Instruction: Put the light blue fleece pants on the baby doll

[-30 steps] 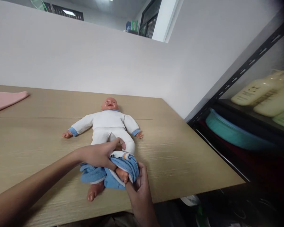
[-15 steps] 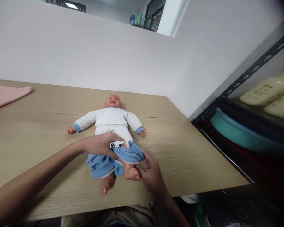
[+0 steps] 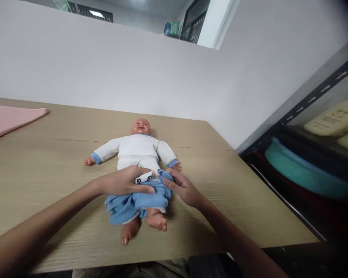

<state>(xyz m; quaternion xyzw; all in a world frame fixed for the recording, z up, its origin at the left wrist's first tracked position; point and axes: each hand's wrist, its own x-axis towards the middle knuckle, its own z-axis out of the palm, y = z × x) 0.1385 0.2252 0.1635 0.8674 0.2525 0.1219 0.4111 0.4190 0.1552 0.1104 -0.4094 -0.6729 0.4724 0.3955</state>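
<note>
1. pale wood tabletop (image 3: 46, 162) runs up to a plain white wall (image 3: 104, 69); a pink cloth (image 3: 8, 119) lies at its far left edge.
2. a baby doll (image 3: 137, 144) in a white suit lies on its back near the middle of the tabletop, arms spread, head towards the wall.
3. blue terry trousers (image 3: 127, 204) are bunched over the doll's thighs and hips, with the printed waistband (image 3: 146, 177) at about hip height.
4. both bare feet (image 3: 156, 222) poke out below the cloth, so both legs look to be through; the fabric is still rumpled and the waistband sits short of the waist.
5. left hand (image 3: 121, 183) lies across the front of the trousers, fingers together and curled over the waistband with the thumb above it, gripping it.
6. right hand (image 3: 184, 189) pinches the waistband's edge at the side of the doll's hip, just below the doll's own hand.
7. on the right, well apart from the doll, a dark metal rack (image 3: 307, 100) holds a teal basin (image 3: 301, 173) and pale bottles (image 3: 330, 121), blurred.
</note>
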